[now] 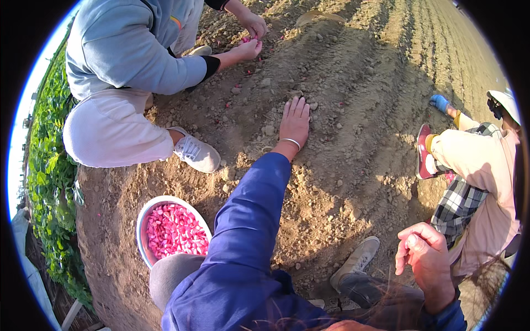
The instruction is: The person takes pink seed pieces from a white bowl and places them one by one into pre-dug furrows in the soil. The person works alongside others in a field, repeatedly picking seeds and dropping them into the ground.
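My left hand [295,124], with a silver bangle at the wrist, rests palm down on the loose soil [352,107]. Its fingers are stretched out and hold nothing that I can see. On the right, my right hand [426,260] is raised over my leg, its thumb drawn in against curled fingers; whether something small is pinched there is not clear. Beside my left knee stands a pale-rimmed basin [143,244] filled with pink seeds [178,229]. A few pink seeds [227,105] lie scattered on the soil beyond my left hand.
A person in a light blue top [124,49] crouches at the upper left, fingering pink seeds [247,39]. Another person [476,165] sits low at the right, with a blue glove [439,102]. Green leafy plants [54,178] line the left edge. Furrows [434,49] run into the distance.
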Motion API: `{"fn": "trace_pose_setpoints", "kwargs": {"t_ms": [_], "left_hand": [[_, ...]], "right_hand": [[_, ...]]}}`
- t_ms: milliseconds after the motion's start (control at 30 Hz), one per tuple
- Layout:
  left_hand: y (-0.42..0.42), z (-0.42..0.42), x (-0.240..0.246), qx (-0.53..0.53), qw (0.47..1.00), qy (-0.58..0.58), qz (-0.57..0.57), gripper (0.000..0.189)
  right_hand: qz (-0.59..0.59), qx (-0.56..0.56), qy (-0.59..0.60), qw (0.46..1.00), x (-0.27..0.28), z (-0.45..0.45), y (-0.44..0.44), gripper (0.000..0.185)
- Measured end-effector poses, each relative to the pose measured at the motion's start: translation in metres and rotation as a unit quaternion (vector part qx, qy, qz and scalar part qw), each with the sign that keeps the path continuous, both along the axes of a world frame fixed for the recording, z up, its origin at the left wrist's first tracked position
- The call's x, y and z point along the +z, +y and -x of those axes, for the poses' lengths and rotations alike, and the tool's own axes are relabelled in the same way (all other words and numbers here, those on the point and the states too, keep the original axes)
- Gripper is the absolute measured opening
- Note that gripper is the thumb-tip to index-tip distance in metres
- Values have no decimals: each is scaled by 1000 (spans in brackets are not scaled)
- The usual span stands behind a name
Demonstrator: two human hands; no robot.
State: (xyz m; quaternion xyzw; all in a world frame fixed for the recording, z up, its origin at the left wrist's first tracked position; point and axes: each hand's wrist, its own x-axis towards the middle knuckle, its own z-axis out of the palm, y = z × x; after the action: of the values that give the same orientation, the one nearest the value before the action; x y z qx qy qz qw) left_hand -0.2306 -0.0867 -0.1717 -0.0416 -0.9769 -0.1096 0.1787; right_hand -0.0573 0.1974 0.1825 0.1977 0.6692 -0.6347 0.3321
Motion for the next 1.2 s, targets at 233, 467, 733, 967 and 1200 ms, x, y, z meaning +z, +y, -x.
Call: {"fn": "trace_pose_setpoints", "kwargs": {"t_ms": [233, 467, 733, 967, 1200], "left_hand": [[6, 22, 6, 38, 989, -140, 25, 48], [20, 1, 10, 8, 993, -119, 18, 50], [46, -26, 12, -57, 989, -139, 17, 58], [70, -63, 13, -88, 992, -92, -23, 57], [119, -94, 17, -87, 989, -60, -108, 65]], "right_hand": [[-13, 2, 4, 1000, 1, 3, -1, 15], [-9, -2, -3, 1000, 5, 3, 0, 15], [-9, 12, -3, 1000, 15, 0, 4, 15], [11, -12, 22, 1000, 23, -6, 10, 16], [-4, -7, 26, 1000, 16, -3, 29, 22]]}}
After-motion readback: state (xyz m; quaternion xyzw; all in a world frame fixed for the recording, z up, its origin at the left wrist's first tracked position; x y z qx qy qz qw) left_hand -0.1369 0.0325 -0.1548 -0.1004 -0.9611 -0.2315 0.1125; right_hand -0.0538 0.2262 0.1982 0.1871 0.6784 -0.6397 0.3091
